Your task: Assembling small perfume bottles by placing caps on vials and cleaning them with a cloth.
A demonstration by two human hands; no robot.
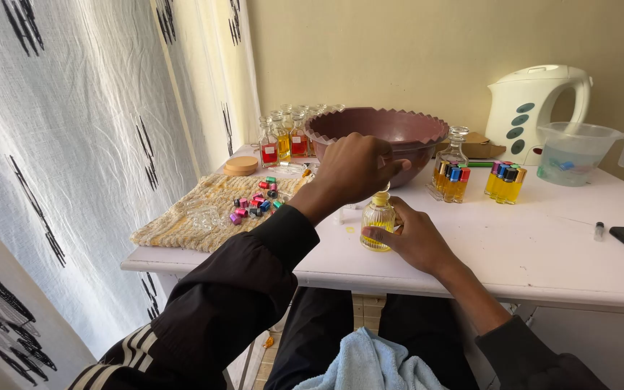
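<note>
**Small glass bottle held at the front of the tabletop**

We see a small ribbed glass bottle (378, 226) with yellow liquid standing on the white tabletop (543, 245), near its front edge. Our right hand (417, 237) wraps around the bottle's side, fingers curled against the glass, steadying it upright. Our left hand (355, 167) hovers just above the bottle's neck, fingers bunched together and pointing down; whatever they pinch is hidden from us.

Just behind the hands sits a large maroon bowl (380, 130) with a scalloped rim. To its right stand a clear decanter-style bottle (455, 150) and two clusters of small yellow vials (451, 182) with coloured caps. Farther right are a clear plastic measuring jug (578, 153) and a white electric kettle (532, 101). To the left, a woven mat (196, 213) carries a scatter of loose coloured caps (254, 204), with a round wooden lid (240, 165) and a row of glass bottles (283, 141) behind. A pale blue cloth (370, 365) lies on our lap.
</note>
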